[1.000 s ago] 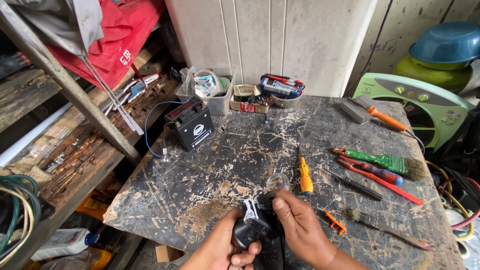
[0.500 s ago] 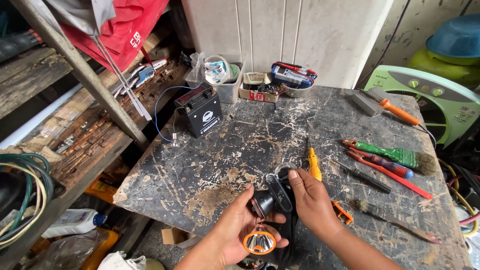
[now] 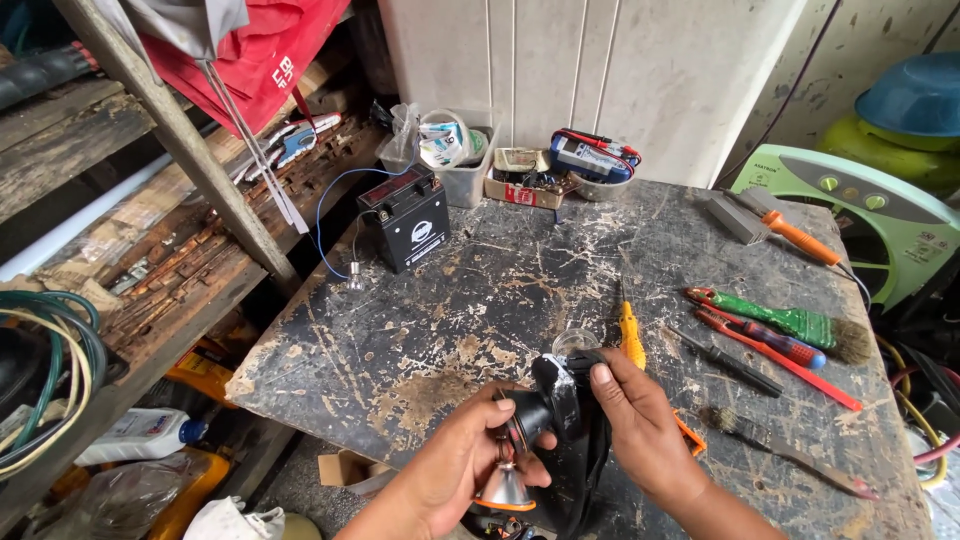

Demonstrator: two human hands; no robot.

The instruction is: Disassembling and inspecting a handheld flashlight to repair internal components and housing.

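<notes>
At the far left, coiled green cable (image 3: 40,370) hangs beside the worn wooden shelves (image 3: 150,270), and a white bottle (image 3: 140,435) lies below them. Further in, a small black battery (image 3: 412,228) stands upright near the back left of the scarred black table (image 3: 400,340), with a thin blue wire (image 3: 325,225) looping off it toward a small bulb.

At the near edge, the left hand (image 3: 455,470) is closed around the underside of a black lamp housing (image 3: 560,400), fingers wrapped on the socket end where an orange-rimmed reflector (image 3: 505,490) points downward. The housing is held off the table, just above its front edge, between both hands. The right hand (image 3: 640,420) clamps the top of the housing, thumb pressed on its upper face.

To do this handling well, it seems wise to keep the left grip steady as the anchor and let the right hand do the turning, so the socket does not twist or slip.

Just right of the hands lies a yellow screwdriver (image 3: 630,340), then red pliers (image 3: 770,340), a green-handled brush (image 3: 790,320) and, farther back, an orange-handled wire brush (image 3: 780,225).
</notes>
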